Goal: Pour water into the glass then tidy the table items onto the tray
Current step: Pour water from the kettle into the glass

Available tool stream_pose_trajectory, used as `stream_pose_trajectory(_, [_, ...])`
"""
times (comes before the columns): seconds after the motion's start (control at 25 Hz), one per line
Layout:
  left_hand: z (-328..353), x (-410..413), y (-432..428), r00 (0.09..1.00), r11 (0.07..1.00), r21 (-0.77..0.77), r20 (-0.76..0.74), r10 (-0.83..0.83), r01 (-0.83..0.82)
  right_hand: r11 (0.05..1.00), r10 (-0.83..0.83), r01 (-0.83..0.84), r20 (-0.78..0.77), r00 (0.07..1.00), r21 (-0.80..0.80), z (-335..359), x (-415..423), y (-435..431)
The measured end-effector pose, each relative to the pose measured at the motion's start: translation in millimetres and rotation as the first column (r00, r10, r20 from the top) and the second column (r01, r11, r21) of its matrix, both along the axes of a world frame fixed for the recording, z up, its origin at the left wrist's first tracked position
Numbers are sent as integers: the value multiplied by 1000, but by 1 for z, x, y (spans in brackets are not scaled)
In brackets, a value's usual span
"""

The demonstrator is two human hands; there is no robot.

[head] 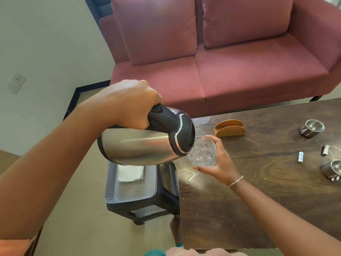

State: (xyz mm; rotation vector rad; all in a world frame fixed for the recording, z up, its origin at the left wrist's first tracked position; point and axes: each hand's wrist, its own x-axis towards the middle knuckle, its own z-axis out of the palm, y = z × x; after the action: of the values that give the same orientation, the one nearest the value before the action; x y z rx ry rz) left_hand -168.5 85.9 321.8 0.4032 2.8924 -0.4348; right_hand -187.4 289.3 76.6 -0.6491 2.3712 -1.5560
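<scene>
Now pouring: left hand (129,106) fingers wrapped tight round kettle (140,145) handle, steel, prob heavy w/ water. Right hand (219,161) fingers curled round glass (203,152) at table (258,191) edge, I'd say fragile, slippery, grip mid-wall. Tray (112,183) sits on stool below

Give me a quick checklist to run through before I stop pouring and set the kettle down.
1. Left hand grips the kettle by its handle: ok.
2. Right hand holds the glass under the spout: ok.
3. Water landing in the glass, no spill seen on the table: ok.
4. Water level in the glass: cannot tell, kettle hides part of it.
5. Tray on the stool beside the table has free room for items: ok.
6. Cups, battery and holder on the table, not yet on the tray: not ok.
</scene>
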Motion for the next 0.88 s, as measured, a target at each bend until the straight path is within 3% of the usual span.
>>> stream_pose_trajectory(0.88, [4, -8, 4, 998, 998, -56, 45, 43, -41, 1000, -10, 10, 10, 1000, -16, -10, -5, -4])
